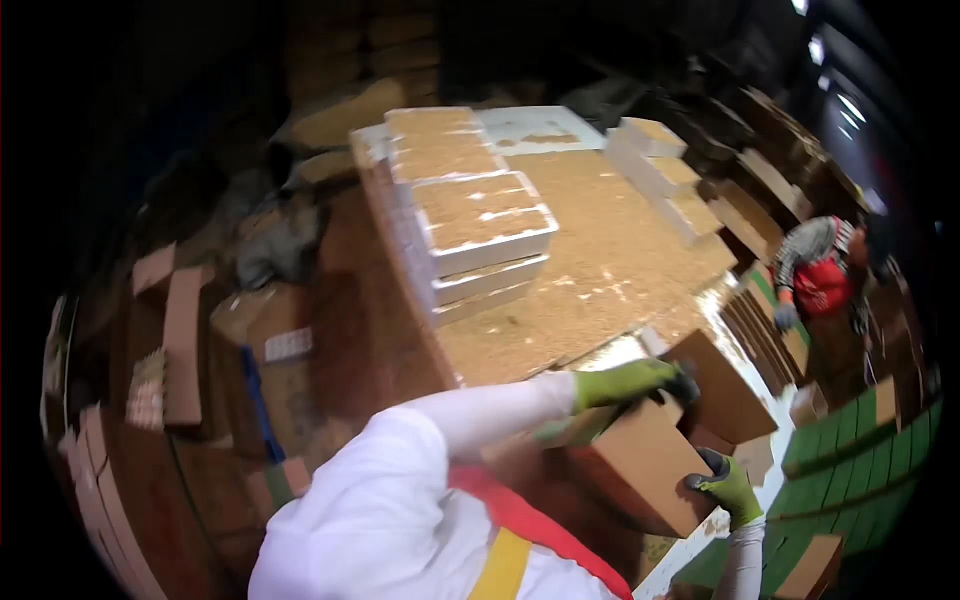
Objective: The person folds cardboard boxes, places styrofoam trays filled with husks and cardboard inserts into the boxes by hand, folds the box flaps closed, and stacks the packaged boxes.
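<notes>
Dim light hangs over the workroom, where brown cardboard pieces (183, 345) stand at far left, with a blue strip (258, 400) beside them. Next come stacked white trays (490, 245), their tops coated brown, on the left side of a wide surface (590, 220) strewn with brown crumbs. Nearer me, the worker's left hand (640, 385), green-gloved, reaches the upper edge of a cardboard box (640, 465); I can't tell whether its fingers are clenched. That box sits tilted between both hands, near the surface. The right hand (730, 487) has its fingers grasping the box's right edge. Farther right, another person (825, 280) wears red, behind green slats (850, 465).
</notes>
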The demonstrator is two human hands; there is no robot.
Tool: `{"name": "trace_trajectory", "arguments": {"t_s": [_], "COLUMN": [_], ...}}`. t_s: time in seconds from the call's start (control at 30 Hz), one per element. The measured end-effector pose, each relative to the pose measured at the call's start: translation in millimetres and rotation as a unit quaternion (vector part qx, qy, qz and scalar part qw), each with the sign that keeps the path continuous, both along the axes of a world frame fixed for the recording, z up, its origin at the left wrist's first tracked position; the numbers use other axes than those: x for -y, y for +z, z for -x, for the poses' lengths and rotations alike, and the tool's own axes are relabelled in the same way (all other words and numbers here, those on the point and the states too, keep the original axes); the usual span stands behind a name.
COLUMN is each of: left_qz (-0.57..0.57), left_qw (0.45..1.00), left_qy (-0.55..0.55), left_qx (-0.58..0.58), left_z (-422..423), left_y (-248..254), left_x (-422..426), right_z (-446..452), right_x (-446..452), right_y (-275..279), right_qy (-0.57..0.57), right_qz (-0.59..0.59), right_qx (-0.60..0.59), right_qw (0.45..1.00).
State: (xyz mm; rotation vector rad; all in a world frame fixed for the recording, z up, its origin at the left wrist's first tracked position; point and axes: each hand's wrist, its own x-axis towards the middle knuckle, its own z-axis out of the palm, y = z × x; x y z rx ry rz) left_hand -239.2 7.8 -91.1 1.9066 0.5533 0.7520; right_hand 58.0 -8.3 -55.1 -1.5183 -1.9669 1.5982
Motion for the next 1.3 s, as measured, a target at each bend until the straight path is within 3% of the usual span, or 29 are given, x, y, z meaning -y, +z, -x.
{"name": "trace_trajectory", "arguments": {"t_s": [0.03,0.07,0.1,0.13,0.17,0.2,0.23,0.33,0.4,0.43,0.47,0.53,0.67,0.73,0.8,0.87,0.9,0.97,1.0,1.03,1.1,1.17,1.23,1.3], "left_qz": [-0.151,-0.296,-0.314,-0.326,-0.312,-0.301,-0.317,-0.356,-0.023,0.087,0.238,0.089,0.011,-0.291,-0.452,-0.262,-0.069,0.183,0.231,0.144,0.078,0.072,0.083,0.025], "left_qw": [0.98,0.916,0.918,0.917,0.92,0.923,0.907,0.822,0.855,0.836,0.9,0.876,0.933,0.865,0.824,0.92,0.941,0.925,0.909,0.922,0.919,0.919,0.922,0.924], "left_qy": [0.033,0.063,0.123,0.174,0.192,0.207,0.248,0.422,0.441,0.498,0.354,0.448,0.351,0.406,0.339,0.287,0.284,0.309,0.344,0.297,0.3,0.275,0.279,0.312], "left_qx": [-0.124,-0.262,-0.208,-0.148,-0.136,-0.122,-0.126,-0.14,-0.272,-0.212,-0.092,-0.156,-0.083,-0.053,-0.043,0.043,0.172,0.12,-0.045,-0.204,-0.244,-0.271,-0.255,-0.221], "left_z": [-5.3,-0.4,-2.1,-15.6,-21.2,-20.7,-18.6,-17.3,-7.8,-24.8,-3.1,-27.5,-0.1,-20.3,-4.0,31.3,35.0,56.3,68.4,71.4,58.2,61.1,52.2,38.3], "left_y": [2.3,4.9,-6.9,-24.1,-29.2,-26.5,-23.3,-16.9,11.6,-21.5,-16.7,-52.8,13.9,-26.8,-50.5,-16.5,-29.5,-25.5,-8.0,-5.7,-36.0,-35.8,-35.6,-54.1], "left_x": [-1.8,-13.5,-11.1,0.2,0.9,4.1,10.3,10.9,24.1,9.5,6.5,-15.6,40.2,45.4,47.5,71.2,72.7,64.3,56.0,54.5,46.2,32.6,25.5,20.3], "right_z": [0.8,8.9,0.8,-6.8,-19.8,-31.6,-42.8,-26.2,-0.3,9.6,14.8,19.5,9.3,-0.6,-9.0,-15.7,-19.8,-27.8,-35.4,-41.0,-72.1,-89.8,-1.2,116.6], "right_x": [2.3,-9.4,-28.0,-47.4,-70.2,-96.2,-113.7,-71.9,-17.7,-6.2,0.3,3.9,7.3,12.2,19.3,25.1,28.9,40.8,44.3,45.2,27.6,-27.7,-93.7,-171.5], "right_y": [-9.9,-6.6,8.0,23.0,31.5,34.2,26.7,-11.1,-22.1,-29.3,-38.3,-57.5,-83.4,-95.4,-105.3,-125.2,-136.9,-157.6,-164.7,-173.8,-166.4,-114.2,-26.2,2.4], "right_qy": [0.028,0.058,0.118,0.145,0.039,-0.086,-0.135,-0.069,-0.055,-0.066,-0.083,-0.114,-0.16,-0.198,-0.226,-0.243,-0.248,-0.257,-0.256,-0.257,-0.269,-0.266,-0.143,0.027], "right_qz": [-0.108,-0.228,-0.391,-0.559,-0.562,-0.491,-0.457,-0.426,-0.353,-0.319,-0.288,-0.265,-0.264,-0.271,-0.276,-0.264,-0.255,-0.232,-0.219,-0.197,-0.206,-0.36,-0.479,-0.331], "right_qx": [0.025,0.034,0.02,0.021,0.011,0.019,0.047,0.082,0.08,0.071,0.059,0.043,0.01,-0.012,-0.022,-0.028,-0.026,-0.014,0.001,0.015,0.044,-0.005,-0.001,-0.109], "right_qw": [0.993,0.971,0.913,0.816,0.826,0.867,0.878,0.898,0.93,0.943,0.952,0.957,0.951,0.942,0.934,0.933,0.934,0.938,0.942,0.946,0.94,0.894,0.866,0.937]}}
